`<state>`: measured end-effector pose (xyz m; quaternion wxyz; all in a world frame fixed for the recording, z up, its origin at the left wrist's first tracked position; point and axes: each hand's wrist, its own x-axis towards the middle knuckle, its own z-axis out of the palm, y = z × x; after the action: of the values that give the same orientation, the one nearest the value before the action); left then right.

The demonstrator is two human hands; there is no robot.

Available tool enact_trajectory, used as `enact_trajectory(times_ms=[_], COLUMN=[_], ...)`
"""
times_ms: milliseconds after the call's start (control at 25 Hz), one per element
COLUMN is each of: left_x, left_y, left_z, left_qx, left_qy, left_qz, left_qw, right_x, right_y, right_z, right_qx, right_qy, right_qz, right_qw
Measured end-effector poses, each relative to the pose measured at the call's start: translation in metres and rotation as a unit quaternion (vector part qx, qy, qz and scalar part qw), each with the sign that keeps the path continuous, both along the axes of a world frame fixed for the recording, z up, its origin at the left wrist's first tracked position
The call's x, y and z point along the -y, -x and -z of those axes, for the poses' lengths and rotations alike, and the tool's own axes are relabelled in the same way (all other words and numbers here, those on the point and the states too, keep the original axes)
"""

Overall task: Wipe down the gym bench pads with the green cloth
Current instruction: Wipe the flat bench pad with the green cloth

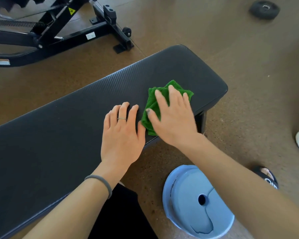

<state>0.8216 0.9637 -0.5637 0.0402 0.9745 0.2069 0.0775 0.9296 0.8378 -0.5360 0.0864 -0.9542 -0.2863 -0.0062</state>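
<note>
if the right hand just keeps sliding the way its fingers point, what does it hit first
Probably nothing solid. The right hand, flat on the folded green terry cloth, points up and slightly left across the black textured bench pad. Bare pad lies ahead, then its far edge and brown floor beyond.

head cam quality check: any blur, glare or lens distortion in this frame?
Head view: right hand on the green cloth is motion-smeared, left hand sharper; soft sheen along the bench pad far edge, no harsh glare; wide-angle bowing curves the pad and floor toward the frame edges; lighting even, shadows faint.
</note>
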Motion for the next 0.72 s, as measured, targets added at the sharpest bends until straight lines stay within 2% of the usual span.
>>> enact_trajectory(times_ms=[120,280,440,560,640,720], left_x=[0.001,0.002,0.0,0.002,0.003,0.002], left_y=[-0.001,-0.002,-0.002,-0.001,-0.001,0.001], left_z=[0.0,-0.002,0.0,-0.002,-0.003,-0.003], left_qx=[0.007,0.001,0.007,-0.001,-0.003,0.0], left_qy=[-0.002,-0.004,-0.006,-0.003,-0.001,0.002], left_qz=[-0.007,-0.008,-0.013,-0.014,-0.01,-0.008], left_qw=[1.0,1.0,1.0,1.0,1.0,1.0], right_x=[-0.017,0.002,0.014,0.006,0.007,0.021], right_y=[0.004,-0.027,-0.11,-0.062,0.004,0.021], right_z=[0.015,0.013,0.008,0.008,0.012,0.016], right_qx=[0.011,0.023,-0.001,0.005,0.01,0.001], right_qy=[0.031,0.029,0.019,-0.001,-0.034,-0.031], right_qz=[0.018,-0.063,0.027,0.04,-0.023,-0.096], right_qw=[0.999,0.997,0.999,0.999,0.999,0.995])
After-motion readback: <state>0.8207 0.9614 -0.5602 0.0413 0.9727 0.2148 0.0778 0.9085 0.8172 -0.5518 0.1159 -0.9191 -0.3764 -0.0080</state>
